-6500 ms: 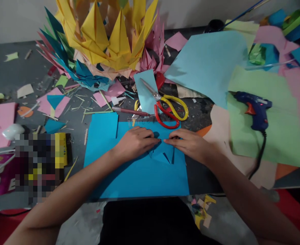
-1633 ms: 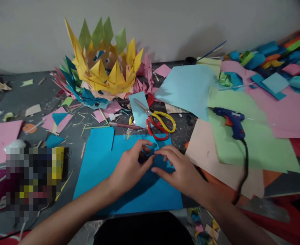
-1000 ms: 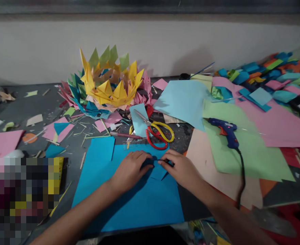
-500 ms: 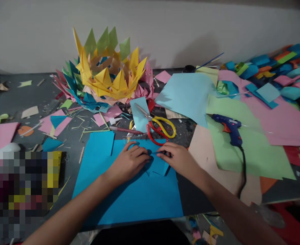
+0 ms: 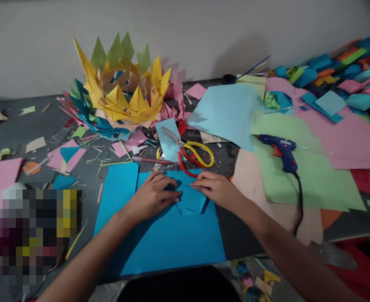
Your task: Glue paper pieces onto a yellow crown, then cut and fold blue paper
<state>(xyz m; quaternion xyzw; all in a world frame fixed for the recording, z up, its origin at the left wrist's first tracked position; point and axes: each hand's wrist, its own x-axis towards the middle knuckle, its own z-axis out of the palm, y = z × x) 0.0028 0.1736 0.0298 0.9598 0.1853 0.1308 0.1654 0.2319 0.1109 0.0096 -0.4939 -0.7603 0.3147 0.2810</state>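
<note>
Between my hands a small folded piece of blue paper (image 5: 191, 202) rests over a large blue sheet (image 5: 166, 247). My left hand (image 5: 158, 193) has its fingertips curled onto the folded paper's left side. At its upper right edge, my right hand (image 5: 214, 187) pinches the paper between thumb and fingers. Part of the fold is hidden under the fingers. Just beyond the hands lie scissors (image 5: 185, 149) with one yellow and one red handle, and a reddish pen (image 5: 151, 160). Another blue paper piece (image 5: 123, 178) sits left of my left hand.
Folded paper crowns, a yellow one (image 5: 128, 105) on top, are stacked near the wall. To the right a blue glue gun (image 5: 281, 149) lies on a green sheet (image 5: 317, 184), its black cord (image 5: 300, 209) running toward the table's front edge. Paper scraps and thin sticks litter the left.
The camera view has shifted slightly. My fingertips have moved a little further apart, and more of the folded blue paper's upper part shows between them.
</note>
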